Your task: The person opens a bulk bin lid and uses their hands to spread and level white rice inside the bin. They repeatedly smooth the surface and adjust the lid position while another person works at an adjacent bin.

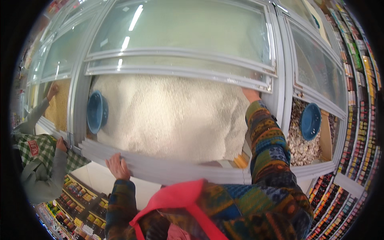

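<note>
In front of me lies a large bin of white rice (168,117) under sliding glass lids. My left hand (118,166) rests on the bin's metal front rail (156,168), its fingers apart and holding nothing. My right hand (251,94) reaches to the right side of the bin, beside the lower corner of the sliding glass lid (180,71); its fingers are partly hidden behind the lid's frame, and I cannot tell whether they grip it. A blue plastic bowl (96,112), with a few grains on it, sits tilted at the bin's left edge.
On the right, a bin holds mottled dried food pieces (301,150) and another blue bowl (310,121). A co-worker in a checked apron (42,147) reaches into a bin of yellow grain (60,105) at left. Shelves of packaged goods (357,129) stand beyond the bins.
</note>
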Demonstrator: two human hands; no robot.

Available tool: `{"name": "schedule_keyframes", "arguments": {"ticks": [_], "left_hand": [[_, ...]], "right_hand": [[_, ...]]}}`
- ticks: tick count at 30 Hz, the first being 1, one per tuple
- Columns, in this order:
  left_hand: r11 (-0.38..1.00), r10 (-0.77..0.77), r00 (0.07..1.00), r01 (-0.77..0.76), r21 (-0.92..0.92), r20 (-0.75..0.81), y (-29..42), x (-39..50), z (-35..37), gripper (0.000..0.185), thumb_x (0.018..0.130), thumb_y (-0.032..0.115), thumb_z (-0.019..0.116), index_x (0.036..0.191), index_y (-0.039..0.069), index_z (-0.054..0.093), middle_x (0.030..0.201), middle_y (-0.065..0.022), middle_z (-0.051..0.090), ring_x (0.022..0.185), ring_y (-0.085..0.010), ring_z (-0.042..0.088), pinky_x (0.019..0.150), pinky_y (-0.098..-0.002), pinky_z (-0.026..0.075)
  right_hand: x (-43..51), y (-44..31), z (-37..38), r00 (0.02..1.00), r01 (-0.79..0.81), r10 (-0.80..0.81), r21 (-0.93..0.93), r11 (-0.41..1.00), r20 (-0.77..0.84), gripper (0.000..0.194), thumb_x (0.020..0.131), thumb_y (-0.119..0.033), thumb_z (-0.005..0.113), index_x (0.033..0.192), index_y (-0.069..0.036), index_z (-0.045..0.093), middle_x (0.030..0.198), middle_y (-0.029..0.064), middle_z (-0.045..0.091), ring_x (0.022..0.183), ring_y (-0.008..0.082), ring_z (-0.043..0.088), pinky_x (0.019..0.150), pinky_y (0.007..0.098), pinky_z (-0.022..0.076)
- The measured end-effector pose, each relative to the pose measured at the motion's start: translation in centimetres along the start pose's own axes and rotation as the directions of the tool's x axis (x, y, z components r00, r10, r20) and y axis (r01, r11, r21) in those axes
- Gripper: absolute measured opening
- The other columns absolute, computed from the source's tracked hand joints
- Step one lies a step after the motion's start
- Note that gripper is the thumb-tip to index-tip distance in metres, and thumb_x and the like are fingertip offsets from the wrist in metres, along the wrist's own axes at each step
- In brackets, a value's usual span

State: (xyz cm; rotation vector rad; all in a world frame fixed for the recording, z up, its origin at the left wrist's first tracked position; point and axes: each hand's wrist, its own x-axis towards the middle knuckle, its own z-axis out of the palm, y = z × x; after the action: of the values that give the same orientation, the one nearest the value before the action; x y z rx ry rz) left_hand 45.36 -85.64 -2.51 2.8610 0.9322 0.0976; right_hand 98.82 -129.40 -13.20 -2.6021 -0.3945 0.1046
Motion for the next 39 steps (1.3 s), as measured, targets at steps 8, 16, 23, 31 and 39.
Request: {"name": "schedule_keyframes", "arguments": {"ticks": [8, 16, 23, 31, 39], "left_hand": [[0.999, -0.044, 0.994, 0.043, 0.008, 0.105, 1.2, 0.3, -1.5, 0.047, 0.087, 0.033, 0.046, 0.122, 0.003, 0.057, 0.122, -0.0178, 0.058, 0.119, -0.0376, 0.050, 0.114, -0.0581, 0.016], [0.997, -0.054, 0.985, 0.044, 0.065, 0.163, 2.1, 0.8, -1.9, 0.056, 0.090, 0.041, 0.041, 0.127, 0.001, 0.054, 0.125, -0.0202, 0.056, 0.121, -0.0394, 0.049, 0.112, -0.0583, 0.018], [0.995, -0.059, 0.982, 0.044, 0.085, 0.180, 2.0, 0.8, -1.7, 0.052, 0.086, 0.035, 0.049, 0.126, 0.002, 0.055, 0.125, -0.0190, 0.057, 0.119, -0.0370, 0.050, 0.110, -0.0587, 0.022], [0.995, -0.100, 0.990, 0.097, 0.039, 0.096, 2.7, 1.3, -2.6, 0.049, 0.079, 0.031, 0.060, 0.122, 0.008, 0.059, 0.124, -0.0146, 0.059, 0.118, -0.0350, 0.052, 0.108, -0.0612, 0.026], [0.997, -0.077, 0.996, 0.077, -0.009, 0.053, 2.0, 0.9, -2.0, 0.041, 0.079, 0.030, 0.060, 0.116, 0.011, 0.062, 0.117, -0.0117, 0.061, 0.114, -0.0340, 0.054, 0.107, -0.0645, 0.026]], "right_hand": [[6.3, 4.9, 3.0, 0.991, -0.124, 0.131, -0.184, 0.975, 0.025, 0.076, 0.088, -0.049, 0.061, 0.140, 0.004, 0.043, 0.141, 0.0251, 0.047, 0.134, 0.0386, 0.040, 0.112, 0.0427, 0.0328], [10.3, 8.3, 7.4, 0.965, -0.216, 0.246, -0.267, 0.939, 0.086, 0.071, 0.090, -0.047, 0.059, 0.139, 0.002, 0.046, 0.139, 0.0222, 0.050, 0.131, 0.0368, 0.044, 0.111, 0.0421, 0.0347], [9.9, 10.4, 9.2, 0.959, -0.195, 0.240, -0.261, 0.945, 0.151, 0.067, 0.091, -0.046, 0.058, 0.138, 0.001, 0.048, 0.137, 0.0197, 0.052, 0.128, 0.0353, 0.047, 0.110, 0.0416, 0.0364], [6.0, 12.0, 10.8, 0.925, -0.258, 0.256, -0.033, 0.966, 0.280, 0.062, 0.093, -0.045, 0.057, 0.137, -0.001, 0.051, 0.135, 0.0168, 0.056, 0.125, 0.0335, 0.050, 0.109, 0.0410, 0.0383], [-2.9, 8.4, 12.2, 0.720, -0.693, -0.019, 0.718, -0.066, 0.693, 0.058, 0.095, -0.043, 0.055, 0.135, -0.002, 0.053, 0.133, 0.0139, 0.059, 0.122, 0.0318, 0.054, 0.108, 0.0404, 0.0402]]}}
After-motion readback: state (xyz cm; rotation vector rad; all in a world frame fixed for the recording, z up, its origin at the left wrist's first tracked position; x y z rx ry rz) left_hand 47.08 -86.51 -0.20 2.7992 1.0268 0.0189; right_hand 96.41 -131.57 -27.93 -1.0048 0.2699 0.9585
